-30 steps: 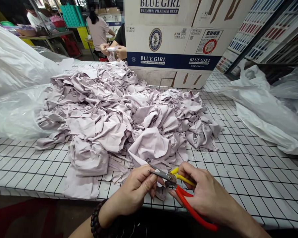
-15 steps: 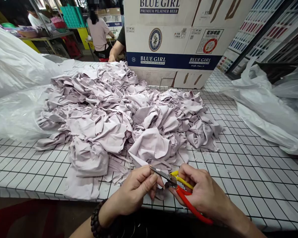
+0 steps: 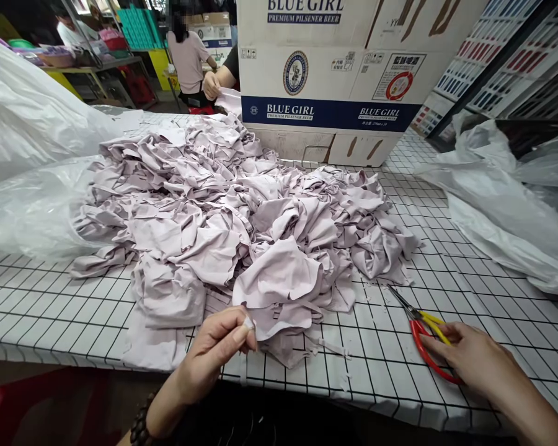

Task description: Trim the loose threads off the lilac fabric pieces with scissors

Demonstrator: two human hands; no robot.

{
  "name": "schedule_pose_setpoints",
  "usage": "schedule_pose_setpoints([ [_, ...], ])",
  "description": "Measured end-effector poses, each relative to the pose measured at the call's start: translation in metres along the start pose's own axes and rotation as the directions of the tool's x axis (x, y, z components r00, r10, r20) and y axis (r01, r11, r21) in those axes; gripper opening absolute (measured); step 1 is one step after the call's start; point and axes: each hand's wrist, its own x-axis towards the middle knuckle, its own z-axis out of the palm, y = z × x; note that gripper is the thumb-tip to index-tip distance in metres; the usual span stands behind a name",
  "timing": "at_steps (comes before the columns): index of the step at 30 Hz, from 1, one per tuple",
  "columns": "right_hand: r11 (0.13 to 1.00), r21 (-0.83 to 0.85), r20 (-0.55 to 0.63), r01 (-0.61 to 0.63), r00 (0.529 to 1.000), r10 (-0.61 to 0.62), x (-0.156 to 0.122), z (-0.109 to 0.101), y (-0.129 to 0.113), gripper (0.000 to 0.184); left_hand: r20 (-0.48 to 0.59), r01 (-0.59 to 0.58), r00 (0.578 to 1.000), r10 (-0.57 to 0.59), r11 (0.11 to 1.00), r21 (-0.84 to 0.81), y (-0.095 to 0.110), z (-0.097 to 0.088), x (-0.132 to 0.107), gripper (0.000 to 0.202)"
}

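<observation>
Between the thumb and fingers of my left hand is pinched an edge of pale lilac fabric, at the front of a heap of crumpled pieces. A narrow strip seems to hang below those fingers. Off to the right, my right hand has its fingers on the handles of small scissors, one handle red and one yellow. Their closed blades point away to the left, at or just over the tabletop. The large fabric heap lies ahead of both hands.
A checked cloth covers the table, with small scraps near the front. A cardboard box stands behind the heap. Plastic bags lie left and right. Across the table a co-worker's hand holds fabric.
My right hand has carried the scissors rightward, away from my left hand. My left hand has shifted left with the fabric edge. The co-worker's hand has lifted a fabric piece.
</observation>
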Motion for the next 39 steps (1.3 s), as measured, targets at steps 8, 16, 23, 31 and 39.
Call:
schedule_pose_setpoints([
  [8, 0.78, 0.463, 0.18, 0.42, 0.817, -0.547, -0.029, 0.025, -0.163, 0.012, -0.025, -0.061, 0.998, 0.064, 0.992, 0.108, 0.004, 0.0, -0.01, 0.034],
  [16, 0.735, 0.656, 0.365, 0.172, 0.78, -0.508, -0.01, 0.024, -0.188, 0.018, -0.127, -0.004, 0.989, 0.078, 0.867, 0.498, 0.009, -0.017, -0.013, 0.034],
  [23, 0.459, 0.828, 0.55, -0.322, 0.624, -0.556, -0.014, -0.03, -0.178, 0.036, -0.338, 0.019, 0.863, 0.375, 0.645, 0.764, 0.014, 0.013, -0.008, 0.017],
  [31, 0.519, 0.839, 0.483, -0.166, 0.668, -0.566, -0.023, -0.056, -0.186, 0.03, -0.09, -0.215, 0.929, 0.359, 0.721, 0.659, 0.021, 0.059, 0.012, 0.041],
  [39, 0.613, 0.637, 0.152, 0.467, 0.703, -0.695, -0.02, -0.052, -0.185, 0.018, 0.068, -0.129, 0.991, 0.114, 0.714, 0.689, 0.019, 0.043, 0.035, 0.021],
])
